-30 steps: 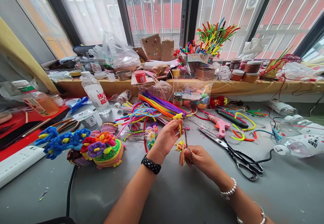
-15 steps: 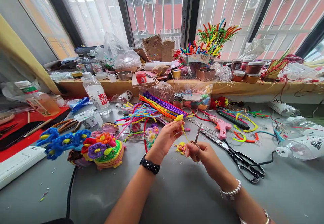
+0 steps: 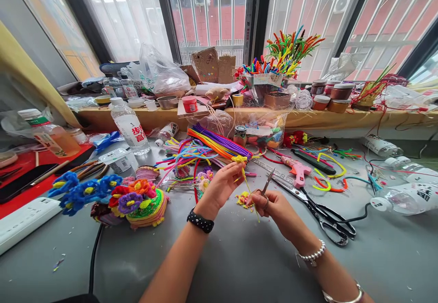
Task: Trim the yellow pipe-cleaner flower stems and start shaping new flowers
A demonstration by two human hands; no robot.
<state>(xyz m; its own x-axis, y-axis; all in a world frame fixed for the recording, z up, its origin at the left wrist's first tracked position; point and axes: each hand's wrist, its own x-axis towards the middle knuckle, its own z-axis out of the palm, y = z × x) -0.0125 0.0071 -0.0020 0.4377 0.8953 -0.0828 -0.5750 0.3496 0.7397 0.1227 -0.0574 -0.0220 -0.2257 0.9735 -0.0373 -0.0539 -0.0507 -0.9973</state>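
Note:
Between the fingertips of my left hand [image 3: 222,184] is a small yellow pipe-cleaner flower [image 3: 238,159]. Its thin yellow-green stem [image 3: 247,187] runs down past my right fingers, and the tail hangs below them. My right hand [image 3: 273,207] is closed around small scissors [image 3: 268,180], blades pointing up and away from the stem. The right fingertips touch or lie right beside the stem; I cannot tell whether they pinch it. Behind the hands, a little heap of yellow and pink clippings [image 3: 243,199] lies on the grey table [image 3: 246,266].
On the left stand finished pipe-cleaner flowers [image 3: 91,189] and a white power strip [image 3: 29,221]. Large black-handled scissors [image 3: 328,216] and a pink glue gun [image 3: 298,169] lie to the right. Bundled pipe cleaners [image 3: 219,141] and a water bottle [image 3: 130,127] are farther back.
The stem's tail now shows below my right fingers, where it was not visible before. My right hand has shifted slightly, and the flower has turned a little in my left hand.

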